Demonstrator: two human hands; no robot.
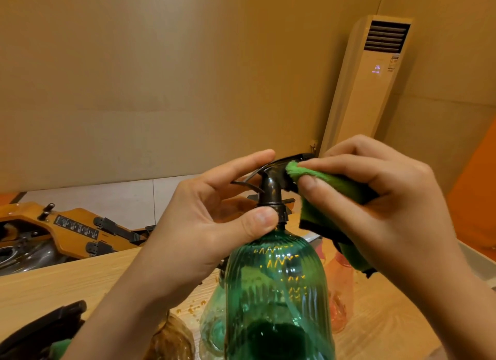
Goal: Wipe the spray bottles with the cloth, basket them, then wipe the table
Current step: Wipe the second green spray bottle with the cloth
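The left hand [204, 225] grips the neck of a dark green, ribbed, translucent plastic spray bottle [276, 292]. Its thumb is curled against the collar and its forefinger lies over the top of the black trigger head [273, 179]. Just beside it, the right hand [389, 198] pinches a folded green cloth [335, 185] between thumb and fingers, pressing it to the nozzle side of that head. Below the hands, on the pale wooden table [53, 284], are a clear greenish bottle [212, 314] under the left wrist, a pink translucent bottle [341, 292] under the right hand, and an amber bottle [171, 338] by the left forearm.
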